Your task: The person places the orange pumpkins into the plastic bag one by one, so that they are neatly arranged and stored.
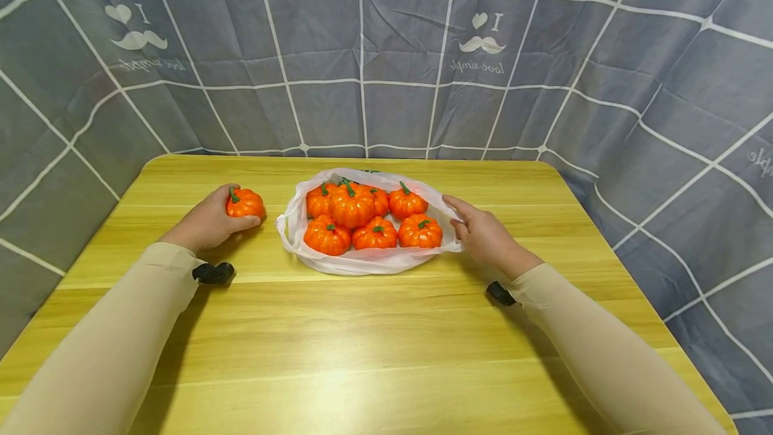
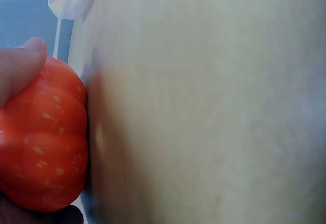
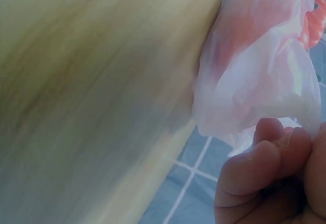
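Note:
In the head view, a white plastic bag point(image 1: 368, 262) lies with its mouth spread wide near the middle of the table. Several orange toy pumpkins point(image 1: 375, 233) with green stems fill it, one piled over the others. Left of the bag, my left hand point(image 1: 213, 219) grips a single small pumpkin point(image 1: 246, 203), thumb on the near side and fingers on the far side. The left wrist view shows that pumpkin's ribbed, speckled skin point(image 2: 48, 142) close to the tabletop. My right hand point(image 1: 488, 233) pinches the bag's right edge; curled fingers point(image 3: 249, 170) meet the thin plastic in the right wrist view.
The wooden table point(image 1: 338, 341) has a light, glossy grain. A grey curtain point(image 1: 398, 59) with white grid lines hangs behind it and along both sides. Black straps point(image 1: 214, 273) sit at both wrists, below beige sleeves.

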Available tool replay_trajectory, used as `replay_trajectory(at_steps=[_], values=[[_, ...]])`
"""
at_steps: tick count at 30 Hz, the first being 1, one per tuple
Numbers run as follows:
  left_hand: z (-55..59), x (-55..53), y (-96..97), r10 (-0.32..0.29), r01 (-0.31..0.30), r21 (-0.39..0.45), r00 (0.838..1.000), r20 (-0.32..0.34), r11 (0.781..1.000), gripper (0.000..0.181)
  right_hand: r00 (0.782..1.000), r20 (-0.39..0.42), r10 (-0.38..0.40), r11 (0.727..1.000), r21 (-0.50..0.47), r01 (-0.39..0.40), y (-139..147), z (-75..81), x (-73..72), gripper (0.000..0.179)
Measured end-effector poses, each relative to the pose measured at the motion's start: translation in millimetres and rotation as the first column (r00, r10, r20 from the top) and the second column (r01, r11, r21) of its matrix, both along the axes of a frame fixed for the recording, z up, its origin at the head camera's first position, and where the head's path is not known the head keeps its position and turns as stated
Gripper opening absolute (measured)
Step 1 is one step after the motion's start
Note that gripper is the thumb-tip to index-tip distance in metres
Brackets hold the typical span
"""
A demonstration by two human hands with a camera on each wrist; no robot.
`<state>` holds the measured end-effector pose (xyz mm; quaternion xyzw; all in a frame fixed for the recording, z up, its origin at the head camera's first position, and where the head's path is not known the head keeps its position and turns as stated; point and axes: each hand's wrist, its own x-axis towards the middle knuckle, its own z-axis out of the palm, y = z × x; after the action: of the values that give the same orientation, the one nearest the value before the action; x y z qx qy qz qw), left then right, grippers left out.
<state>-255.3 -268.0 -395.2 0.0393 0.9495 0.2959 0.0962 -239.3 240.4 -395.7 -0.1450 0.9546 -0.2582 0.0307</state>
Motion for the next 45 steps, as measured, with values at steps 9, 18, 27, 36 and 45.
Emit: replay_trajectory(at_steps=[9,18,27,36,45], values=[[16.1,0.9,1.3,0.064,-0.061,0.049,0.996,-0.055,0.997,0.107,1.0,0.0,0.003,1.0,-0.005,-0.003,1.0,2.6,-1.3,0.056],[71.4,10.1,53.6,0.044,-0.002,0.197,0.977,-0.208,0.98,0.105,1.0,0.0,0.001,1.0,-0.013,-0.001,2.0,3.9,-0.5,0.056],[96.3,14.1,141.5,-0.147,0.2,0.22,0.961,-0.235,0.955,0.089,1.0,-0.001,0.0,1.0,-0.019,0.0,3.2,5.9,-0.4,0.056],[88.0,2.2,212.4,-0.3,0.331,0.074,0.913,-0.277,0.941,0.091,1.0,0.011,-0.005,1.0,-0.024,0.005,3.2,6.5,-0.4,0.057],[66.6,-10.4,241.9,-0.383,0.374,-0.083,0.9,-0.207,0.924,0.094,1.0,0.005,-0.003,1.0,-0.019,0.003,3.2,7.4,-0.5,0.058]])
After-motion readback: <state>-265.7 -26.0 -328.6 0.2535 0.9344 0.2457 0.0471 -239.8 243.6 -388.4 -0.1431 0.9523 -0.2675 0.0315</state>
